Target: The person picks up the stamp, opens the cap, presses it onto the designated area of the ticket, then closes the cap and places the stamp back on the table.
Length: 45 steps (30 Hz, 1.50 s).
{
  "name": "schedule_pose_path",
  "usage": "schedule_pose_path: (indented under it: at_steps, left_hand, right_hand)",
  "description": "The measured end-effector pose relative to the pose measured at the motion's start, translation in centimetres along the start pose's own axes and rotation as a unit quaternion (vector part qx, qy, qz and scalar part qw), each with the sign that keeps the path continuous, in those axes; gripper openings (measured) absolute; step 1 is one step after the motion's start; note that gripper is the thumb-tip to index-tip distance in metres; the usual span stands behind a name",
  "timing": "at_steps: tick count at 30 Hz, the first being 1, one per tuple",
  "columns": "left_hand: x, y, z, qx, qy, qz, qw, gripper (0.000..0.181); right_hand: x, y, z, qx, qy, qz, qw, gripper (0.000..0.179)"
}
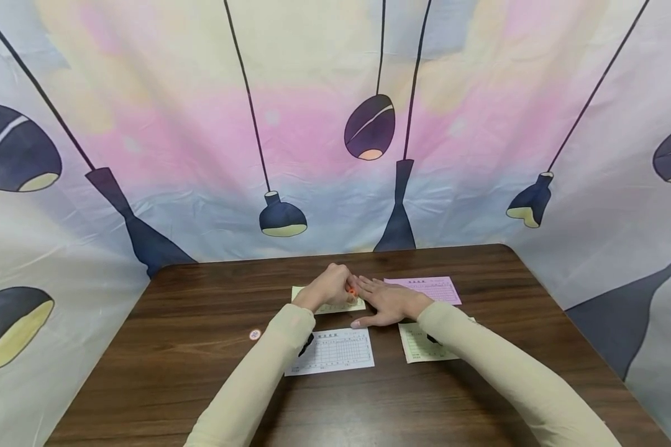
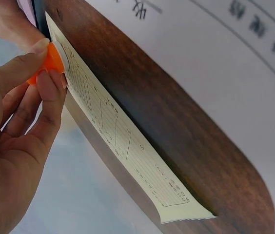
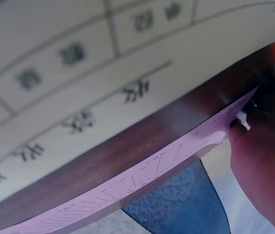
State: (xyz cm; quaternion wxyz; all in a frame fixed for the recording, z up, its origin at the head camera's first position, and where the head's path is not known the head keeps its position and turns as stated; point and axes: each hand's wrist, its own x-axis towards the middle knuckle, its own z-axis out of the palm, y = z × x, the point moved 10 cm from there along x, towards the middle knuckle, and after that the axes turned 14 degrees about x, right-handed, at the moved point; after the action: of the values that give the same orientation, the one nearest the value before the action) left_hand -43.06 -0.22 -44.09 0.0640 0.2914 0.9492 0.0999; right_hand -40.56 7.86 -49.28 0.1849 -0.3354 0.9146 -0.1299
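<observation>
Across the wide brown desk [image 1: 190, 347] I have four printed forms to mind. The white form [image 1: 341, 351] lies near left, the pink form [image 1: 430, 290] far right, the green form [image 1: 416, 344] near right, partly under the right sleeve, and the yellow form [image 2: 109, 122] far left, where I judge the work to be.

My right hand [image 1: 390, 302] lies palm down with its fingers extended, between the yellow and pink forms; I cannot tell whether its fingertips bear on the yellow form. They ought to, pinning its right end flat so the paper can't skid, without dragging the pink form's near corner.

My left hand [image 1: 330, 287] pinches an orange piece [image 2: 54, 59] between thumb and fingers, its pale rim seeming to meet the far end of the yellow form. I want that rim square to the paper, pressure even and straight down; any tilt or twist could smear or crease.

Smallest, a round disc [image 1: 255, 334] lies left of the white form, beside the left sleeve and well apart from the pinch.
</observation>
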Motion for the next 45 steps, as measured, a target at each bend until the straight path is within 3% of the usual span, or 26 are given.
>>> schedule_pose_path:
  at_steps: [12, 34, 45]
  left_hand:
    - [-0.54, 0.22, 0.39, -0.01, -0.004, 0.015, 0.9998, 0.003]
    - [-0.42, 0.1, 0.42, -0.016, 0.005, -0.002, 0.9999, 0.007]
    - [-0.3, 0.67, 0.13, -0.003, -0.016, 0.003, 0.9999, 0.008]
  right_hand:
    - [0.25, -0.37, 0.67, 0.004, -0.009, -0.011, 0.9999, 0.11]
    - [-0.1, -0.39, 0.21, -0.002, -0.002, -0.017, 0.9998, 0.11]
    - [-0.23, -0.28, -0.03, 0.012, -0.003, 0.003, 0.9999, 0.109]
